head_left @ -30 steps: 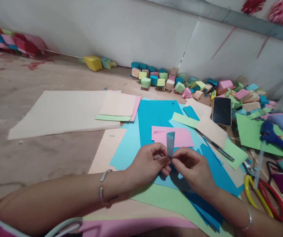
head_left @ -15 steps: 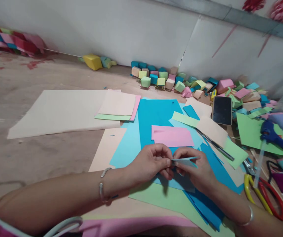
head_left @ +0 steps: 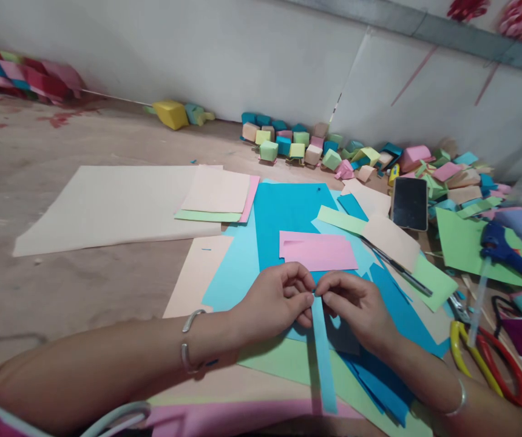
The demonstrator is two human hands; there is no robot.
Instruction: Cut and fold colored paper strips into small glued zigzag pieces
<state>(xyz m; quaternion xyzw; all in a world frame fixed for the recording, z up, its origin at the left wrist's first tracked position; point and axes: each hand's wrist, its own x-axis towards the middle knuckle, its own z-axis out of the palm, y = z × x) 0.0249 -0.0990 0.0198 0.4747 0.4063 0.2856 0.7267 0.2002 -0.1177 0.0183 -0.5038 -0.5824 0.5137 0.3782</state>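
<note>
A narrow light blue paper strip [head_left: 323, 358] hangs down from between my fingertips, its upper end pinched by both hands. My left hand [head_left: 279, 300] is closed on the strip from the left, thumb against curled fingers. From the right, my right hand [head_left: 356, 306] pinches the same end, close to the left fingertips. Just beyond the hands lies a pink paper piece [head_left: 320, 252] on a dark blue sheet [head_left: 291, 209]. Beneath the hands are overlapping sheets, including a light green sheet [head_left: 283, 361].
At the right lie a black pen [head_left: 397, 267], a phone [head_left: 409, 204], a blue glue gun [head_left: 507, 252] and scissors [head_left: 500, 364] with red and yellow handles. Small paper boxes [head_left: 283, 145] line the wall. A large cream sheet [head_left: 119, 203] lies at the left.
The light blue strip, earlier seen nearly edge-on and pointing right between my hands, now hangs down towards me. My hands stay almost in place, the right fingers now nearer the strip's end.
</note>
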